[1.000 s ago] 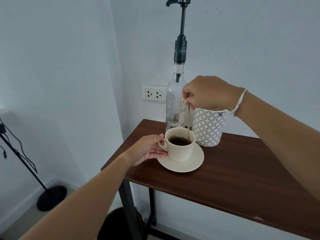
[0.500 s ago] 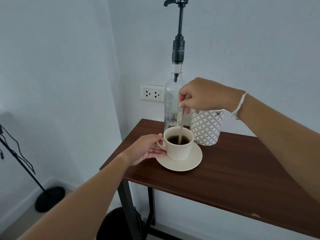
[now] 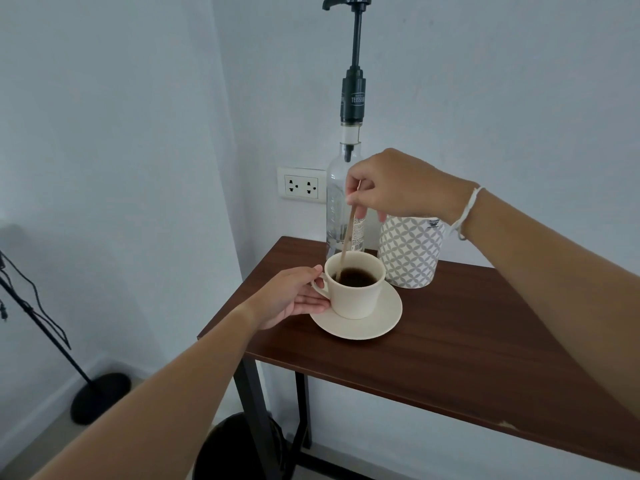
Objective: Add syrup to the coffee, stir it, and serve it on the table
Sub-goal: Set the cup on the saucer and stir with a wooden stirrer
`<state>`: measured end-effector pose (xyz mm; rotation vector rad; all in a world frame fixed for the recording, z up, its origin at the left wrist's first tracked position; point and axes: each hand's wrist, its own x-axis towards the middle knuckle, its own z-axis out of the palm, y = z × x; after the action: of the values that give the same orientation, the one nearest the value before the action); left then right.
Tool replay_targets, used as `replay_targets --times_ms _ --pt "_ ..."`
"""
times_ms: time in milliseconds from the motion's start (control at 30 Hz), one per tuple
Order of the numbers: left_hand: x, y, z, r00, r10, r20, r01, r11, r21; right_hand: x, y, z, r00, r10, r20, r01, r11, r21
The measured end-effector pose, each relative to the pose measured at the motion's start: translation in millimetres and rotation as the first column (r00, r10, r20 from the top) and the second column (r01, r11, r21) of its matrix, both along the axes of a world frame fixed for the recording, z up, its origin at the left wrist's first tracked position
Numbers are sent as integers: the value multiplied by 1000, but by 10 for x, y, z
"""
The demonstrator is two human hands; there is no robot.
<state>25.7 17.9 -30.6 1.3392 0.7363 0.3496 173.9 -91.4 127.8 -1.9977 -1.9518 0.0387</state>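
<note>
**While I stir, I keep the cup still**

While my right hand [image 3: 398, 185] stirs, my left hand [image 3: 291, 299] rests at the cup [image 3: 353, 289], fingers curled loosely by the handle, thumb on top. I cannot tell if they pinch the handle or just touch it. My right fingers [image 3: 360, 188] are pinched shut on the top of the stick [image 3: 348, 237].

The cup sits on its saucer [image 3: 367, 327], near the back left corner of the desk [image 3: 467, 341], just in front of the syrup bottle [image 3: 343, 202] and beside the patterned cup [image 3: 410, 251]. Its handle points left, toward my left hand.

The stick is long and thin. It leans, top toward the right and back, bottom down in the coffee [image 3: 356, 277] at the left side of the cup.

To do this well, I think I should make small, slow circles, keep the stick low, and hold the cup steady so nothing splashes onto the saucer.
</note>
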Motion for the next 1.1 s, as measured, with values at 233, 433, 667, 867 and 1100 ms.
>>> replay_targets --times_ms 233,433,667,867,1100 --pt "3 -8 4 1000 8 7 -8 1000 0 52 -56 44 994 -52 101 65 989 -134" --pt "5 -1 3 1000 -4 1 4 1000 -4 34 -23 39 999 -30 -20 31 999 29" --pt "1 0 -3 1000 -4 12 4 1000 -6 51 -88 70 992 -75 101 87 988 -126" --pt "-4 -4 7 1000 -14 5 14 1000 -2 20 -20 52 989 -79 128 73 996 53" --pt "-9 -9 8 1000 -15 10 15 1000 -4 -25 -40 52 1000 -27 6 27 996 -88"
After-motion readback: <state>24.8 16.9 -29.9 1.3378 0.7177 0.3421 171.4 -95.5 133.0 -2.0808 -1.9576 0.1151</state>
